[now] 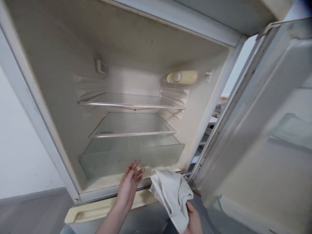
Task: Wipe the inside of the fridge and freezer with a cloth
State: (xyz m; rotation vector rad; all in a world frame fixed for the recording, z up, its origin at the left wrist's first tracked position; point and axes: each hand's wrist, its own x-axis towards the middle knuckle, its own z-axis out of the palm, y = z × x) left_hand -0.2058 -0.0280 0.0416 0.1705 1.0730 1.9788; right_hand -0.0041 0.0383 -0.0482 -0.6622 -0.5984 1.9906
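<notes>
Refrigerator [55, 107], one, open in front of you. Step in hand, as judged: cloth work at the cabinet mouth, your free hand raised toward the drawer. The next move calls for keeping the loose folds off the drawer's rim and steadying that drawer before any pressure. The cabinet holds the two shelves, drawer and fittings listed below.

Door [246, 143], swung wide to your right; carries a translucent door bin [290, 131].

Crisper drawer [107, 161], see-through, at the cabinet's base, below the shelves; what it may contain cannot be made out.

Upper glass shelf [133, 105] and lower glass shelf [134, 123], pale-trimmed, one above the other.

Handle strip [99, 210], cream, beneath the opening.

White cloth [172, 188], bunched, draping before the opening, right of the drawer's middle.

Left hand [129, 183], yours: fingers spread, holding nothing, before the drawer front; contact cannot be told.

Right hand [194, 218], yours: fingers clamped on the cloth's lower right side, partly hidden by it.

Thermostat housing [190, 77], yellowed, on the right wall; bears a dial [177, 77].

Vented fitting [100, 66], small, left wall.
</notes>
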